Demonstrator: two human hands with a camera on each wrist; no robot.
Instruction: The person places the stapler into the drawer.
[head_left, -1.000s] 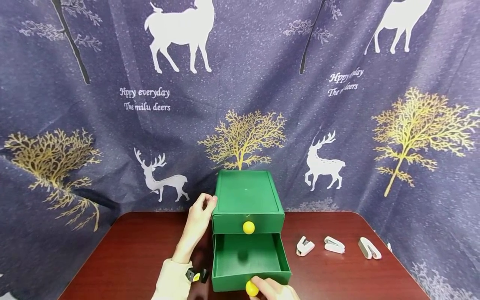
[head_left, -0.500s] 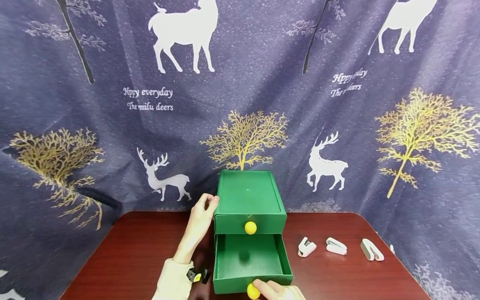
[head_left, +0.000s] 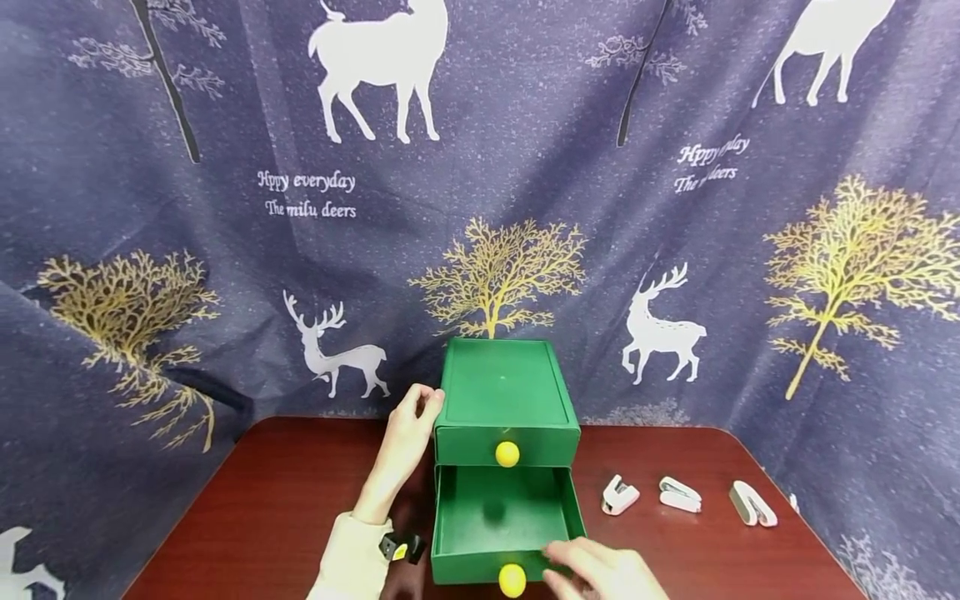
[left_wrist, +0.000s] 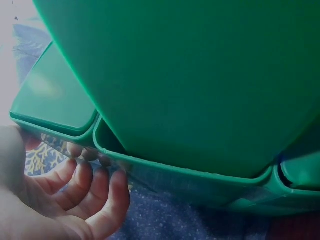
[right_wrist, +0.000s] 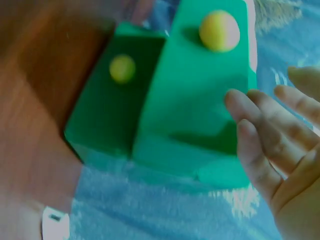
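Hands loose, left (head_left: 405,435) against cabinet (head_left: 504,383), right (head_left: 606,570) near lower knob (head_left: 512,581), "Hppy everyday" (head_left: 306,181) on backdrop (head_left: 510,158)

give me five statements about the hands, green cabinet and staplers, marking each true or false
1. The left hand is at the left side of the green cabinet. True.
2. The right hand pinches the yellow knob of the open drawer. False: its fingers are apart from that knob.
3. The top drawer is closed. True.
4. The three white staplers lie left of the cabinet. False: they lie to its right.
5. The open drawer is just below the top one. True.
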